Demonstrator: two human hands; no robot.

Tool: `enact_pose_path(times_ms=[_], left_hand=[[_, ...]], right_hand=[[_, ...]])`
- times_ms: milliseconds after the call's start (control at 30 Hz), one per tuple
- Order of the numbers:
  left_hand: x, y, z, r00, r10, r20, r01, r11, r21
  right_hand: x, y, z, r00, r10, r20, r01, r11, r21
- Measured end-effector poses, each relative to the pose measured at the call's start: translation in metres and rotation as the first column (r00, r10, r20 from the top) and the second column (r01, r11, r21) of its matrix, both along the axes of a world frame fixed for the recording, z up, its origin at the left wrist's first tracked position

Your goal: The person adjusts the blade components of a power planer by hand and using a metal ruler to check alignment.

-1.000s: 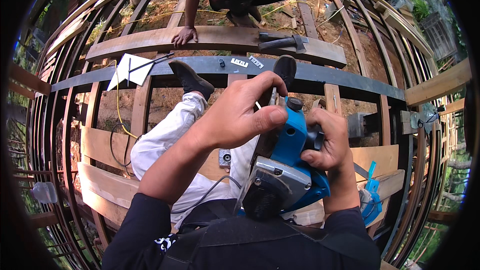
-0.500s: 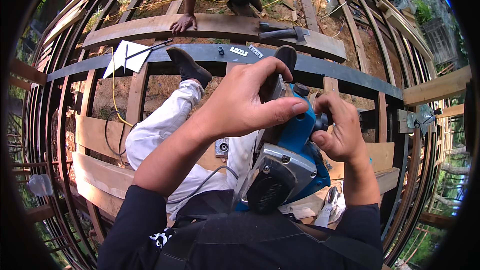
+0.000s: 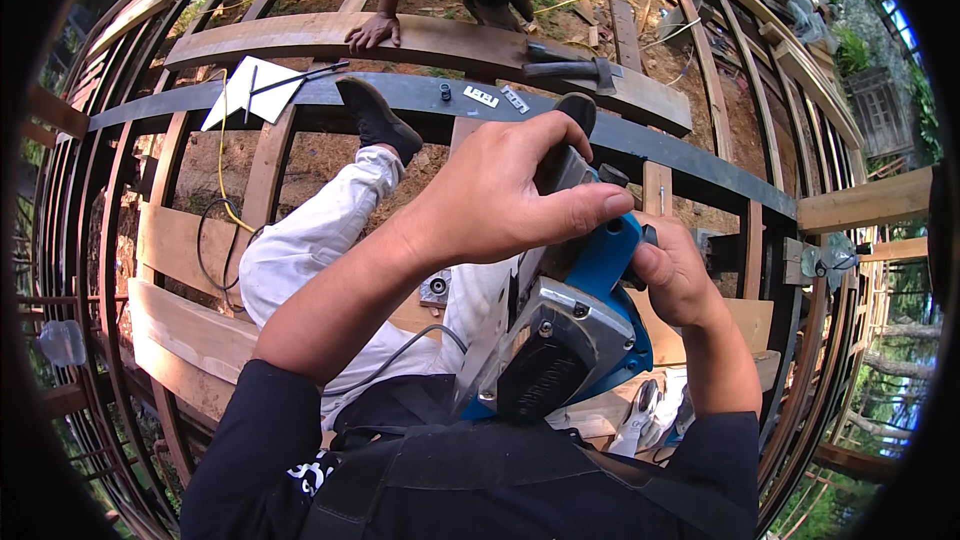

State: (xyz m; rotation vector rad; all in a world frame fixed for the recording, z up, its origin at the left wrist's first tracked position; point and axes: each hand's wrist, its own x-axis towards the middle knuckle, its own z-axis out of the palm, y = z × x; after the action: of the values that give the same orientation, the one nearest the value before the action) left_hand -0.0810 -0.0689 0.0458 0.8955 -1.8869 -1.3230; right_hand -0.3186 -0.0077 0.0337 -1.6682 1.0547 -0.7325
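A blue electric hand planer [image 3: 605,285] with a silver and black side cover is tilted up against my lap. My left hand [image 3: 515,190] grips its far end, fingers over the metal sole edge and thumb across the blue body. On the other side, my right hand [image 3: 678,272] is closed around the planer by its dark knob, with the thumb on top; its other fingers are mostly hidden. The planer's lower end rests near my waist, and a grey cord [image 3: 415,335] runs beside it over my white trousers.
Across from me, a crouching person's hand [image 3: 373,32] rests on a thick plank [image 3: 270,37]. A hatchet [image 3: 595,70] lies on that plank. The dark beam [image 3: 690,155] bears a white sheet [image 3: 235,105] with black rods and small metal pieces [image 3: 481,96]. Open gaps separate the joists.
The planer has turned slightly in my hands. My right fingers have moved down behind its knob, while my left hand keeps its hold. The whole view has shifted a little.
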Motion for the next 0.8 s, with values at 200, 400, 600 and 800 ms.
enact_pose_path(times_ms=[200,400,600,800], left_hand=[[-0.002,-0.003,-0.008,0.999,0.0,-0.054,-0.003,0.997,-0.071],[-0.001,-0.003,-0.008,1.0,-0.003,-0.023,0.002,0.999,-0.05],[-0.001,-0.002,-0.012,0.998,0.046,0.029,-0.043,0.992,-0.116],[-0.007,-0.002,-0.01,1.0,0.025,0.0,-0.025,0.989,-0.142]], right_hand=[[-0.009,-0.017,0.009,0.898,-0.135,-0.42,-0.238,0.652,-0.72],[-0.01,-0.015,-0.015,0.951,-0.077,-0.301,-0.13,0.78,-0.612],[0.016,0.008,0.008,0.979,-0.112,0.17,0.055,0.951,0.305],[-0.01,-0.008,-0.002,0.968,-0.102,-0.229,-0.031,0.856,-0.516]])
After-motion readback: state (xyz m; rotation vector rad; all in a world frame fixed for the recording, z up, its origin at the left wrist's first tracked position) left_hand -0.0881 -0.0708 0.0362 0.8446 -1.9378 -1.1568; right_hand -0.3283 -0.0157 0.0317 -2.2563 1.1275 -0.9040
